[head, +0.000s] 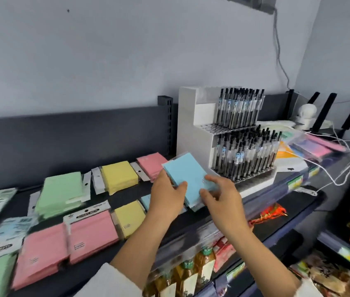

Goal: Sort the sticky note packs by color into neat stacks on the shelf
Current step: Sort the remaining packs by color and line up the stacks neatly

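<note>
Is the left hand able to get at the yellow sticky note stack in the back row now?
Probably yes, once it lets go: the left hand grips the light blue sticky note packs together with the right hand. The yellow sticky note stack lies uncovered to its left, nothing tall between.

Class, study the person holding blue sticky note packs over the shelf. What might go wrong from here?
1. The blue packs are fanned and tilted, so the lower ones may slip out.
2. They are held close to the pen display; a swing to the right might knock pens.
3. Setting them down could nudge the pink stack just behind them.
</note>
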### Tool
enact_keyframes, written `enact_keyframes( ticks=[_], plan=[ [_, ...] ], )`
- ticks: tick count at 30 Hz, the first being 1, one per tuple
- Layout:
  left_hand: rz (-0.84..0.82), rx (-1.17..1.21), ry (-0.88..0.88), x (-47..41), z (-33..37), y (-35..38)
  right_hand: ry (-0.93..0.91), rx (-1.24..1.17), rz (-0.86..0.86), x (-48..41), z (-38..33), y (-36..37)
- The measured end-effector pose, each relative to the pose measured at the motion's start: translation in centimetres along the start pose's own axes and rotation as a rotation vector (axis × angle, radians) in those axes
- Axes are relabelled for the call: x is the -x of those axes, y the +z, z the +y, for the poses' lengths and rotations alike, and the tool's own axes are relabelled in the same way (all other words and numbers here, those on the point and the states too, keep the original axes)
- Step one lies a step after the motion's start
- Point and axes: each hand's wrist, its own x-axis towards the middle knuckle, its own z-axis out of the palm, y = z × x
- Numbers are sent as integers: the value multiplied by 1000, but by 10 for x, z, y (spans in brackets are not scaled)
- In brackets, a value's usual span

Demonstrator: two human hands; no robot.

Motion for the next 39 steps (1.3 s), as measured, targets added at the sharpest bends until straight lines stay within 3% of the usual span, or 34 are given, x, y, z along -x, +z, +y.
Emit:
enact_keyframes(
  ticks=[5,9,12,15,19,26,33,39],
  plan=[
    [-39,-367,-83,-18,-7,14,-123,305,-253,-17,10,-12],
    [3,-443,-110,-15,-7,21,-220,446,-346,-18,12,-17],
    [79,-420,-52,-2,-2,18,-282,435,-320,-18,7,-17],
    [226,-456,123,23,4,-4,-400,260,-333,-16,-12,-6],
    [397,-586,194,67,-5,-68,-519,80,-449,0,-46,31],
    [708,-820,25,158,-48,-215,-696,-25,-678,49,-115,100],
    [853,-747,-95,221,-91,-333,-821,-33,-877,124,-197,169],
    [795,-816,-28,246,-138,-435,-839,21,-897,193,-275,240]
  ],
)
